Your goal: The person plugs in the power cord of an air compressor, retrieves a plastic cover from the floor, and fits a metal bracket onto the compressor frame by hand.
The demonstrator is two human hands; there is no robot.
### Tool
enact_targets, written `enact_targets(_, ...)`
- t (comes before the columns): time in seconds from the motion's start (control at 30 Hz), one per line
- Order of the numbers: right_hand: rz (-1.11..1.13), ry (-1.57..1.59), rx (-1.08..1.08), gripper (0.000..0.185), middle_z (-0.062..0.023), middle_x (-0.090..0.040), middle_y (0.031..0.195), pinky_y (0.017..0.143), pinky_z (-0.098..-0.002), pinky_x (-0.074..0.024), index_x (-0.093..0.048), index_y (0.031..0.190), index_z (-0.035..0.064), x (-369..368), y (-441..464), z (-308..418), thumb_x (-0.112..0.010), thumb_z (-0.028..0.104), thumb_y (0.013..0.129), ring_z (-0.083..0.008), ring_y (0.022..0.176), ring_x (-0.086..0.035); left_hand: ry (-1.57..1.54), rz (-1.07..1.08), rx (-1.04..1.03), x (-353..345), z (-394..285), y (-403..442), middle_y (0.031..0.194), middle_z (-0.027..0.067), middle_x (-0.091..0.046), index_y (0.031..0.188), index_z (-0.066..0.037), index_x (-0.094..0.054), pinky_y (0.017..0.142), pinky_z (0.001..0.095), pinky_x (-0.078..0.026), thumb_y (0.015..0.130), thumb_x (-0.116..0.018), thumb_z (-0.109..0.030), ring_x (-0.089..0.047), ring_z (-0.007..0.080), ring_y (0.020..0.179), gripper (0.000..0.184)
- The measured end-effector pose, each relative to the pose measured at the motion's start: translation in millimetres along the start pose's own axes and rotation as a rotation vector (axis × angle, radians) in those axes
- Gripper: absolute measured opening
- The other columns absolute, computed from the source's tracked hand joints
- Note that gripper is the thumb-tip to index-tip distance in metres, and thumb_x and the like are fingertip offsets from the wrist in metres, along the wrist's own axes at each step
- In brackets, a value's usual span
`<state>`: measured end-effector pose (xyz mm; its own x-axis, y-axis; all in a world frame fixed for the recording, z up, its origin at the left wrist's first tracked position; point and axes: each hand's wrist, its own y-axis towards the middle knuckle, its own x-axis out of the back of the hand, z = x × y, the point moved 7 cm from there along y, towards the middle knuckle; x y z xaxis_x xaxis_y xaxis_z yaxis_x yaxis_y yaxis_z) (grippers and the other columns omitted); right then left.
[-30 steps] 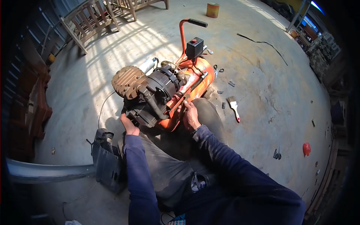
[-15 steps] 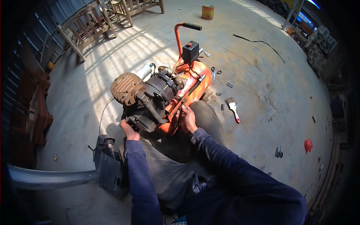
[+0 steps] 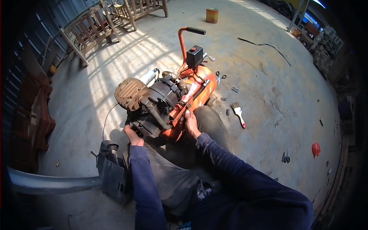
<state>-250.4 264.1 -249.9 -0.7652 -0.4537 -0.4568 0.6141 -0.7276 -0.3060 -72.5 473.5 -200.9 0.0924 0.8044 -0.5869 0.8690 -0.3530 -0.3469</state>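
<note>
An air compressor [image 3: 157,96] stands on the floor in front of my knees, with an orange tank [image 3: 207,82], a black motor and a dusty brown finned cylinder head [image 3: 131,94]. My left hand [image 3: 134,137] grips the lower edge of the black housing at the near left, its fingers mostly hidden behind it. Against the near side of the orange tank and its rail, my right hand [image 3: 191,124] is closed with the thumb up; its fingertips are out of sight. A black pressure switch box [image 3: 194,56] and a curved handle [image 3: 196,30] rise at the far end.
A black plastic cover [image 3: 111,168] sits by my left leg, beside a curved metal strip [image 3: 53,183]. On the floor to the right lie a paintbrush [image 3: 238,114], scissors [image 3: 219,78], more scissors [image 3: 286,156] and a red object [image 3: 315,149]. Wooden frames [image 3: 90,36] and a tin [image 3: 212,15] stand farther back.
My right hand has shifted slightly, its fingers less visible now along the tank's side. The left hand stays at the housing. The view has moved very little.
</note>
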Motion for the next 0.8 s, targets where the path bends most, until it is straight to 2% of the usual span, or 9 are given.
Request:
enact_targets(0.2,-0.017,0.015,-0.012,0.019,-0.0014,-0.051,0.071,0.053,-0.0299,-0.0453,-0.047,0.102,0.0108,-2.9,-2.9,-0.1,-0.038,0.028,0.103,-0.015,0.057,-0.05,-0.001,0.054,-0.029,-0.8,0.7,4.2,0.119,0.0101,-0.064,0.123,-0.005,-0.059,0.095,0.0402,-0.047,0.093,-0.032,-0.038,-0.061,0.0284,0.108,0.052)
enact_targets(0.37,-0.025,0.149,-0.048,0.024,-0.002,-0.05,0.07,0.05,-0.0304,-0.0451,-0.045,0.1,0.0105,-9.3,-7.2,-0.5,-0.037,0.033,0.104,-0.0149,0.055,-0.05,0.009,0.016,-0.018,1.0,0.0,0.8,0.12,0.0101,-0.064,0.123,-0.005,-0.059,0.095,0.04,-0.047,0.093,-0.033,-0.037,-0.061,0.028,0.109,0.051)
enact_targets(0.43,-0.014,0.181,-0.082,0.026,-0.0028,-0.05,0.066,0.045,-0.0303,-0.0453,-0.043,0.097,0.0092,-10.0,-7.1,-1.4,-0.037,0.033,0.103,-0.0144,0.052,-0.05,-0.027,0.054,-0.007,-1.2,0.0,-0.6,0.119,0.0074,-0.063,0.125,-0.006,-0.058,0.093,0.0367,-0.047,0.093,-0.038,-0.038,-0.06,0.025,0.108,0.049)
enact_targets(0.6,-0.016,0.133,-0.077,0.026,-0.0031,-0.049,0.067,0.041,-0.0309,-0.0437,-0.042,0.098,0.0101,-12.9,-6.2,-0.4,-0.035,0.035,0.103,-0.0148,0.05,-0.05,-0.048,0.101,-0.009,-5.0,-0.8,-3.1,0.12,0.0064,-0.063,0.125,-0.006,-0.057,0.093,0.0351,-0.046,0.094,-0.042,-0.038,-0.06,0.0236,0.108,0.048)
enact_targets(0.73,-0.061,0.021,-0.181,0.031,-0.0012,-0.045,0.069,0.048,-0.0303,-0.0424,-0.042,0.092,0.0135,-15.1,-13.5,3.6,-0.03,0.039,0.104,-0.0148,0.054,-0.046,-0.049,0.067,0.001,-5.3,-1.4,-5.8,0.12,0.0067,-0.063,0.125,-0.006,-0.057,0.093,0.0349,-0.047,0.094,-0.042,-0.038,-0.06,0.0241,0.107,0.048)
enact_targets(0.8,-0.116,0.036,-0.134,0.03,-0.0024,-0.047,0.068,0.043,-0.0308,-0.043,-0.043,0.093,0.0116,-15.2,-13.3,4.7,-0.032,0.037,0.104,-0.0149,0.051,-0.048,-0.049,0.066,0.002,-4.5,-0.6,-3.7,0.12,0.0067,-0.063,0.125,-0.006,-0.057,0.093,0.035,-0.047,0.094,-0.042,-0.038,-0.06,0.0242,0.107,0.048)
